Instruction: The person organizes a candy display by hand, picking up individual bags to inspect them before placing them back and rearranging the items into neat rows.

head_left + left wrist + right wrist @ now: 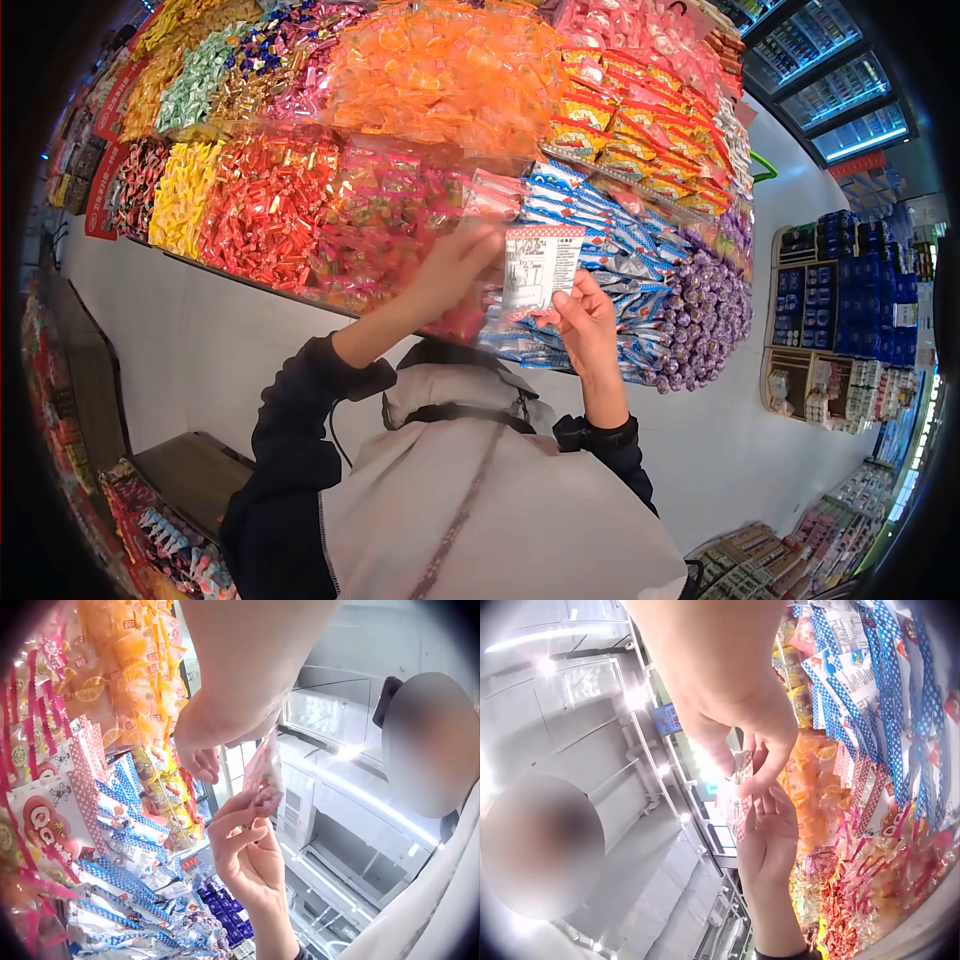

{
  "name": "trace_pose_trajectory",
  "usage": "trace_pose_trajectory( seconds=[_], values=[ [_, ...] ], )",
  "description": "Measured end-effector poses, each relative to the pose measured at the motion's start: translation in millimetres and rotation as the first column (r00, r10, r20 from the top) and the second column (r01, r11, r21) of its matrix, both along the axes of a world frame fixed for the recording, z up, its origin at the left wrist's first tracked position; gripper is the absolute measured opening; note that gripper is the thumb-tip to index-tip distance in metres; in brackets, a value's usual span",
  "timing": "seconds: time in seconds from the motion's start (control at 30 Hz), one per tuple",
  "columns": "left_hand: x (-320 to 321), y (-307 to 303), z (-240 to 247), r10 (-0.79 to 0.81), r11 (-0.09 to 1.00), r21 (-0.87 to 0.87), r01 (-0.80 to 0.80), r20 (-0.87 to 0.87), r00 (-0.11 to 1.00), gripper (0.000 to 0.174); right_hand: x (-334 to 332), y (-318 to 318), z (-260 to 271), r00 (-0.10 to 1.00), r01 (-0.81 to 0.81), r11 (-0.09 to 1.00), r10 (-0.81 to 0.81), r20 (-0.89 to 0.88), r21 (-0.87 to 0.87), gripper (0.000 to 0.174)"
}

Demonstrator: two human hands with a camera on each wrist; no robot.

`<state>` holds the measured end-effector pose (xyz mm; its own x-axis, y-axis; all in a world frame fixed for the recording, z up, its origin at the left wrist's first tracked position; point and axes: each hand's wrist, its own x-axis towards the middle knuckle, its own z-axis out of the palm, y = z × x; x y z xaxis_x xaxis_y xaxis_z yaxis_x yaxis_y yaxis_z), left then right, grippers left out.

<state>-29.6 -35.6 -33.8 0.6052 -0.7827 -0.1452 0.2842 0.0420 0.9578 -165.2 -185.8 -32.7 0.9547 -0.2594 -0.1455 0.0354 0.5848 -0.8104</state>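
While the right hand (590, 328) pinches a flat printed packet (540, 268), the left hand (458, 268), loose-fingered, is beside it; shiny-wrapped sweets (268, 220) lie left.

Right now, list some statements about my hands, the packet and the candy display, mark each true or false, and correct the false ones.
1. The right hand holds a packet with red-and-white patterned edges. True.
2. The packet's printed panel is turned away from the head camera. False: it faces that camera.
3. In the head view, the left hand is on the left of that packet. True.
4. The purple-wrapped candies lie at the display's left end in the head view. False: they lie at its right end.
5. Blue-and-white packets lie next to the purple-wrapped candies. True.
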Motion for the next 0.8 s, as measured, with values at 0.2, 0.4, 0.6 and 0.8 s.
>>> trace_pose_trajectory(
  seconds=[0.2, 0.4, 0.6, 0.8],
  values=[
    [-24.1, 9.3, 7.4, -0.01, 0.999, -0.032, 0.008, -0.058, 0.998, 0.024, -1.3, -3.6, -3.5, 0.998, 0.069, 0.995, -0.069, 0.004, -0.066, 0.008],
    [-27.6, 12.9, 19.5, -0.035, 0.999, 0.022, 0.037, -0.087, 0.996, 0.027, -5.9, -1.3, 2.6, 0.998, 0.063, 0.996, -0.061, 0.03, -0.065, 0.01],
    [-19.7, 17.5, 29.1, -0.054, 0.999, -0.009, 0.054, -0.074, 0.996, 0.027, -1.7, 5.8, 7.9, 0.99, 0.118, 0.986, -0.107, 0.094, -0.122, 0.011],
    [-12.8, 22.6, 29.7, -0.077, 0.991, -0.115, 0.066, -0.096, 0.992, 0.024, 1.9, 12.3, 8.2, 0.986, 0.131, 0.974, -0.109, 0.13, -0.184, 0.009]
  ],
)
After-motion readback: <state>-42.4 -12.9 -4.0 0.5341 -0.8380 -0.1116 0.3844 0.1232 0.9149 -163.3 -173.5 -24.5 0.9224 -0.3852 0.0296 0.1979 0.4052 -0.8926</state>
